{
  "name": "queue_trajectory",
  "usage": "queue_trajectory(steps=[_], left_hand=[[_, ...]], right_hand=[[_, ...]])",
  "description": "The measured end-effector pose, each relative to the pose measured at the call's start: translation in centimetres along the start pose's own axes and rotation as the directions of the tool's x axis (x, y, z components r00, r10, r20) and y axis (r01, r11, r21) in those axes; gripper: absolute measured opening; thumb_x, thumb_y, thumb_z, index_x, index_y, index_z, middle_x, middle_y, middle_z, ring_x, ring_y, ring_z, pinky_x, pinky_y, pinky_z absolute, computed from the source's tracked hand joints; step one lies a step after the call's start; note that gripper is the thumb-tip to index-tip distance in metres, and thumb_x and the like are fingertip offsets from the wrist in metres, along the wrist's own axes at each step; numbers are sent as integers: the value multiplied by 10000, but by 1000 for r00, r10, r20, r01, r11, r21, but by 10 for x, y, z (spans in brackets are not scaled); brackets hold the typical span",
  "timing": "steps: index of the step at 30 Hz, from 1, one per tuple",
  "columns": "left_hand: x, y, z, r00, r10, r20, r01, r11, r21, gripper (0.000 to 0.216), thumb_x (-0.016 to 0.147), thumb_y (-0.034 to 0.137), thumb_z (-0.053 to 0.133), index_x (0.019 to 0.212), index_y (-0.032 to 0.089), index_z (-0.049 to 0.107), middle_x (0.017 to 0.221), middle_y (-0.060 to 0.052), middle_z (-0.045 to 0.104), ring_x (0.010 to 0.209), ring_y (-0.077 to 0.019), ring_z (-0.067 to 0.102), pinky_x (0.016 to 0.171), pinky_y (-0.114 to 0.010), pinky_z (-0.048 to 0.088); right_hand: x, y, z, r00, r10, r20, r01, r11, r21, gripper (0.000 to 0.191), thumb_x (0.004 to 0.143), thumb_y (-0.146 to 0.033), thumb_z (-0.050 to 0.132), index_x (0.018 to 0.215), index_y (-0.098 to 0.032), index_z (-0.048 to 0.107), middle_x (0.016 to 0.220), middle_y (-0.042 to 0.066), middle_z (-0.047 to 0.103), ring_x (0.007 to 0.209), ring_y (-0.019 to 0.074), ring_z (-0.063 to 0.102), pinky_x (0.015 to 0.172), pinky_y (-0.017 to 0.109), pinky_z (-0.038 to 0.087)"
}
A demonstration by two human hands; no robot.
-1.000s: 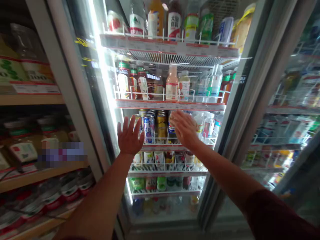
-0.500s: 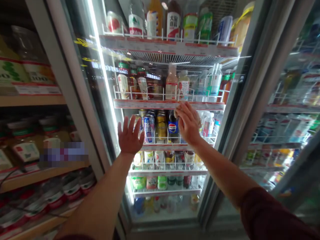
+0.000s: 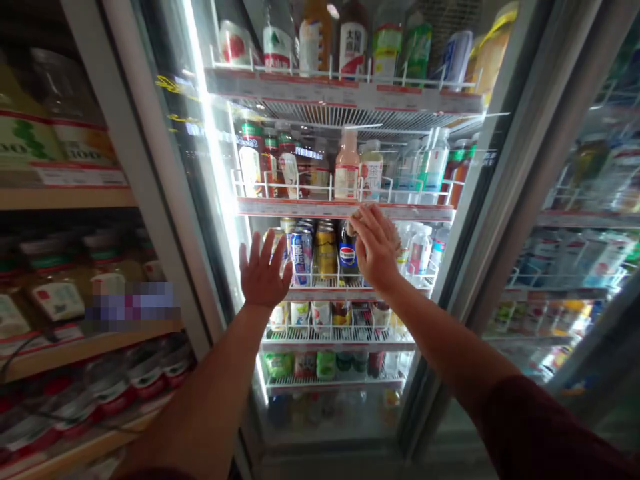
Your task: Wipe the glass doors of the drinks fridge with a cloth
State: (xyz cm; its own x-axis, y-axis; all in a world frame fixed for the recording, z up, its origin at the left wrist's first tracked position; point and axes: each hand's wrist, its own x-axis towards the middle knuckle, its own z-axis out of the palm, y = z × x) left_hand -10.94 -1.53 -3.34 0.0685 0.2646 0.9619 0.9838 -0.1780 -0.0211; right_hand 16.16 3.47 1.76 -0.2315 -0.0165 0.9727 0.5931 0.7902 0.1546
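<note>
My left hand (image 3: pixel 265 275) is raised with its fingers spread, palm toward the glass door (image 3: pixel 330 430) of a lit drinks cooler. It appears to rest flat on the glass and holds nothing. Higher and to the right, my right hand (image 3: pixel 379 252) presses a pale, crumpled cloth (image 3: pixel 393 233) to the same door, just under a shelf edge. Most of the cloth is hidden by the fingers. Behind the glass, close to the right hand, stands a dark Pepsi bottle (image 3: pixel 347 255). Blue cans (image 3: pixel 301 257) and gold cans (image 3: pixel 327 253) show between the hands.
Cooler shelves (image 3: pixel 345 211) hold bottles and cans. A metal door frame (image 3: pixel 530 133) runs along the right, with another stocked cooler beyond it. On the left, wooden shelves (image 3: pixel 65 198) carry juice bottles (image 3: pixel 55 293), and a thin cable (image 3: pixel 20 347) hangs there.
The view has shifted slightly, so the cooler sits a little farther right. Both hands keep nearly the same places; any motion of the cloth over the glass is very small.
</note>
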Motion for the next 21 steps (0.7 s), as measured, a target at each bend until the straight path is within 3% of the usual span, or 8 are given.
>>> queue_trajectory(steps=[2, 5, 7, 9, 12, 15, 18, 21], left_hand=[[0, 0, 0, 1000, 6, -2, -6, 1000, -8, 607, 990, 448, 467, 1563, 254, 416, 1645, -73, 370, 1603, -272, 104, 1318, -567, 24], [0, -1, 0, 1000, 25, -13, -25, 1000, 4, 615, 992, 441, 473, 1576, 265, 391, 1653, -63, 357, 1605, -256, 90, 1323, -548, 19], [-1, -1, 0, 1000, 25, -9, -25, 1000, 9, 614, 997, 441, 468, 1581, 273, 379, 1660, -56, 344, 1606, -254, 87, 1323, -549, 20], [-1, -1, 0, 1000, 21, -8, -21, 1000, 1, 608, 1002, 448, 466, 1580, 278, 380, 1665, -47, 334, 1606, -255, 87, 1323, -547, 15], [-1, -1, 0, 999, 45, -29, -45, 999, 16, 612, 1003, 431, 478, 1583, 269, 372, 1669, -42, 326, 1606, -249, 90, 1325, -535, 18], [-1, -1, 0, 992, 103, -76, -98, 993, 64, 639, 995, 391, 500, 1598, 253, 342, 1660, -64, 340, 1605, -248, 98, 1322, -530, 50], [0, -1, 0, 985, 131, -110, -120, 988, 102, 655, 994, 372, 506, 1611, 264, 315, 1648, -70, 363, 1600, -249, 128, 1317, -517, 81], [0, -1, 0, 984, 131, -121, -118, 986, 115, 661, 992, 373, 515, 1614, 285, 309, 1645, -60, 370, 1596, -251, 154, 1314, -508, 94]], right_hand=[[-20, -7, 2, 979, -149, 142, 145, 989, 42, 658, 1002, -123, 470, 1589, -384, 325, 1576, -16, 509, 1539, 226, 364, 1251, 517, 393], [-45, -9, -3, 874, -352, 335, 323, 936, 140, 645, 997, -130, 489, 1583, -357, 342, 1533, -29, 561, 1497, 187, 435, 1222, 442, 448], [-41, 0, -10, 907, -287, 307, 264, 958, 115, 643, 995, -123, 487, 1576, -366, 356, 1540, -26, 554, 1504, 196, 425, 1241, 469, 421], [-27, 12, -17, 981, -120, 153, 114, 992, 52, 646, 998, -115, 475, 1569, -398, 367, 1571, -26, 515, 1530, 229, 381, 1263, 537, 372], [-17, 19, -19, 999, 30, -43, -30, 1000, 3, 656, 1003, -119, 467, 1573, -423, 354, 1612, -20, 457, 1551, 268, 336, 1260, 586, 354], [-34, 6, -14, 990, -103, 99, 102, 995, 16, 667, 1000, -129, 487, 1596, -378, 319, 1574, -1, 513, 1535, 241, 372, 1253, 530, 385], [-41, -4, -10, 925, -285, 253, 274, 959, 78, 643, 1000, -125, 489, 1596, -310, 333, 1516, 6, 581, 1506, 203, 422, 1251, 463, 399], [-20, 0, -9, 982, -153, 109, 151, 988, 24, 631, 998, -102, 474, 1580, -323, 368, 1549, 10, 544, 1525, 220, 390, 1261, 494, 371]])
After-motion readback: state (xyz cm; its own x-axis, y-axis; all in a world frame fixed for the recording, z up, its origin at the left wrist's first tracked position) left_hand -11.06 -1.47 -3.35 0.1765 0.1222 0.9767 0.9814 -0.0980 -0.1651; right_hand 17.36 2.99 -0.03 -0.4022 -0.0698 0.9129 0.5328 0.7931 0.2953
